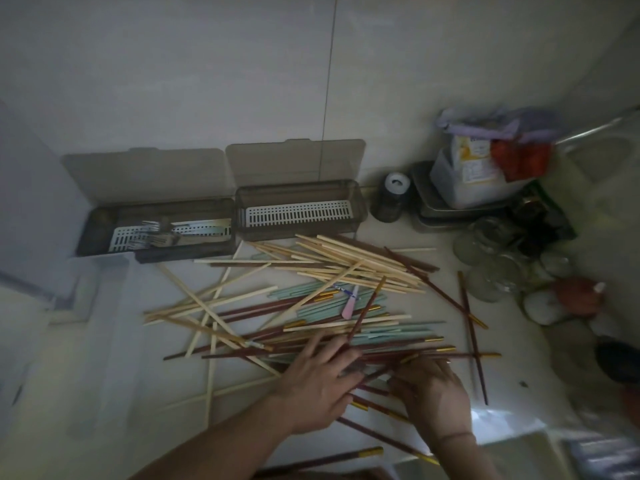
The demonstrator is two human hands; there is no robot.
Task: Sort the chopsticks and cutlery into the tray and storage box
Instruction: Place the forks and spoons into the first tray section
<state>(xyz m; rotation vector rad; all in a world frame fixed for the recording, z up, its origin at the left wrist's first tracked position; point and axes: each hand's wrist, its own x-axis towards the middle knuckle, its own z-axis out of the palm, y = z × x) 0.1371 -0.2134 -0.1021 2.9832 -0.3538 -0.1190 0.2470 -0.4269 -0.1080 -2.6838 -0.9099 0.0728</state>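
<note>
A loose pile of chopsticks [311, 306] covers the counter: pale wooden ones, mint-green ones and dark red ones with gold tips. My left hand [318, 382] lies on the near edge of the pile, and a dark red chopstick [365, 311] slants up from between its fingers. My right hand [433, 396] is beside it, fingers curled down onto a bunch of dark red chopsticks [398, 358]. Two smoky storage boxes stand open at the wall. The left box [104, 237] holds forks [154, 233] on a white slotted tray. In the right box [358, 206] only a white slotted tray [298, 213] shows.
A dark jar with a white lid [391, 199], a metal tray carrying a plastic container and bags [485, 174], and several glass jars [495, 258] crowd the right side. More dark red chopsticks [472, 341] lie towards them. A pale ledge [52, 306] is at the left.
</note>
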